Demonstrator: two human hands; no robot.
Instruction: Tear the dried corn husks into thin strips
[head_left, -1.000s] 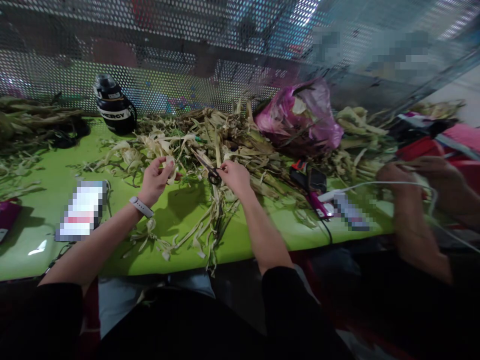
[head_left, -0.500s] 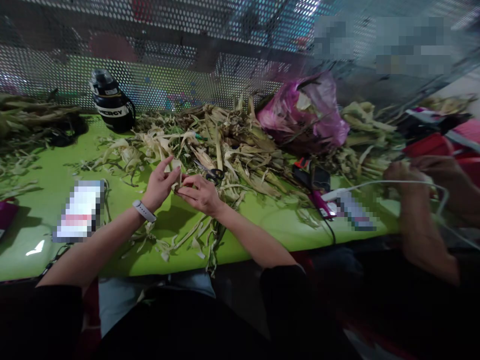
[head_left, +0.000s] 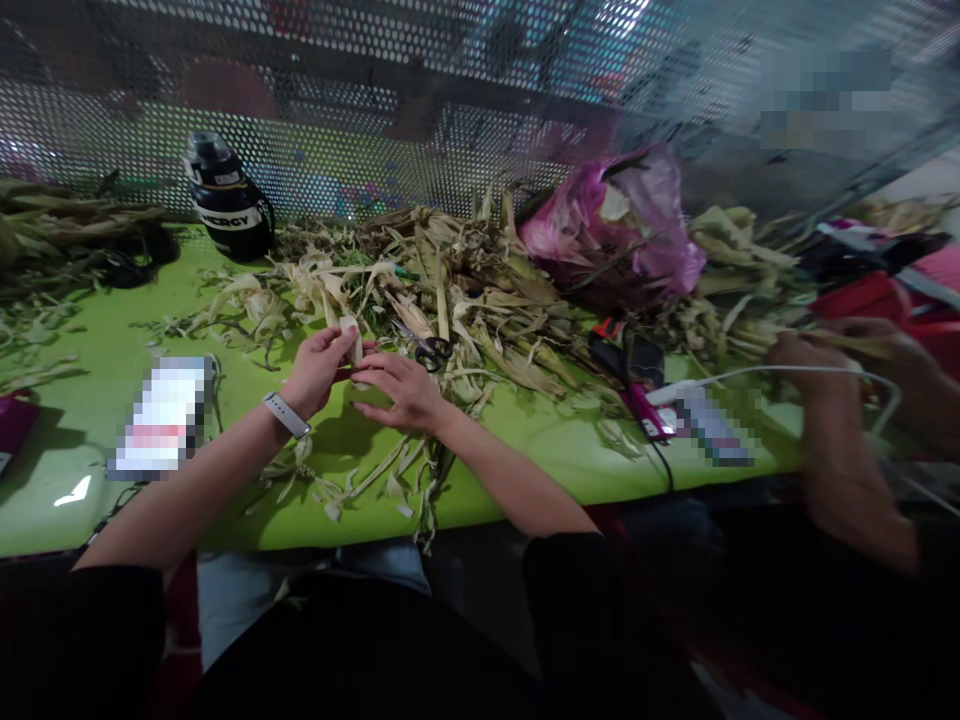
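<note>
My left hand (head_left: 316, 372), with a pale watch band on its wrist, pinches a pale strip of dried husk (head_left: 350, 338) between thumb and fingers. Close beside it is my right hand (head_left: 405, 392); its fingers are stretched out and its thumb stands apart, with nothing visibly gripped. The right fingertips come near the left ones, and I cannot tell whether they touch. Just beyond the right hand lie black-handled scissors (head_left: 433, 353). A heap of dried husks and leaves (head_left: 502, 330) spreads behind both hands, and loose strips (head_left: 367, 478) lie on the green tabletop (head_left: 247, 520) below them.
A dark bottle (head_left: 225, 205) stands at the back left, before a perforated metal panel (head_left: 337, 130). A phone (head_left: 161, 415) lies left. On the right are a pink plastic bag (head_left: 615, 235), another phone (head_left: 712, 425), a white cable (head_left: 795, 368) and another person's hands (head_left: 817, 370).
My left fingers have closed in on the pale husk strip, which now stands more upright. My right hand has loosened, its thumb moving away from its fingers.
</note>
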